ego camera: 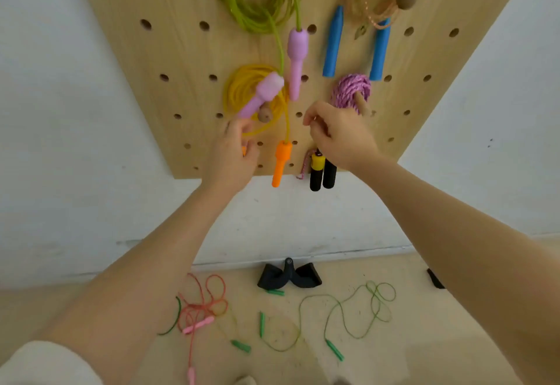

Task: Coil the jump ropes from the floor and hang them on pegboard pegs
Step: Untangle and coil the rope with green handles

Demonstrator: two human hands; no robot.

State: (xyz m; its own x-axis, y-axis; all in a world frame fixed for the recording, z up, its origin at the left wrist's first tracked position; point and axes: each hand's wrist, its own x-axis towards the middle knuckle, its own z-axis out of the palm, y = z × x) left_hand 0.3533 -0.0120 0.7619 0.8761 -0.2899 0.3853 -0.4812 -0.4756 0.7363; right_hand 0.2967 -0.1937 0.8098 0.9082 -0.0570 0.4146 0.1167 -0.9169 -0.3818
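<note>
On the wooden pegboard [169, 60], a yellow rope coil [242, 88] hangs on a peg [265, 114], with one orange handle [281, 163] dangling. My left hand [233, 154] is curled just below the coil, and a sliver of the second orange handle [244, 151] shows in its fingers. My right hand [336, 136] is pinched on the purple braided rope [351, 91], which hangs on a peg [362, 106]. That rope's black and yellow handles [321, 171] hang under the hand. A green coil [257, 6] with lilac handles [295, 63] hangs above.
A pale rope with blue handles [333, 42] hangs at the top right. On the floor lie a pink rope [201, 309], green ropes [360, 309] with green handles, and a black object [289, 275] against the wall.
</note>
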